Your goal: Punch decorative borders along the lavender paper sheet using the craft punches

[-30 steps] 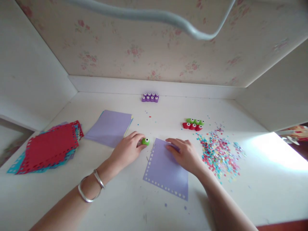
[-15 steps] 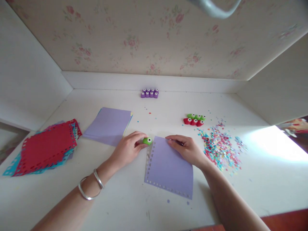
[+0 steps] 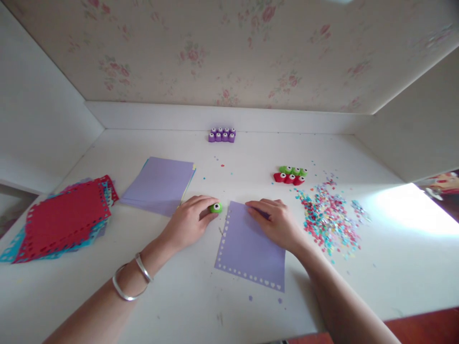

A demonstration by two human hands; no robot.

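Between the thumb and fingers of my left hand [image 3: 191, 220] is a small green craft punch [image 3: 216, 208] with a white top and a dark star-like mark. The punch is just left of a purple sheet of paper [image 3: 247, 243], apart from its edge. Small holes run down the sheet's left side and along its near edge. My right hand [image 3: 274, 220] grips the sheet near its far right corner, the fingertips at the far edge. Two purple paper bits [image 3: 250, 298] lie in front of the sheet.
A stack of purple paper [image 3: 159, 184] lies at left, beside punched red sheets [image 3: 68, 217] over blue ones. Purple punches [image 3: 222, 136] stand at the back. Green and red punches [image 3: 290, 175] sit right, behind a spread of colourful confetti [image 3: 332, 217].
My left hand has drawn the green punch slightly left, away from the sheet's edge. My right hand stays on the purple sheet. The view has shifted a little.
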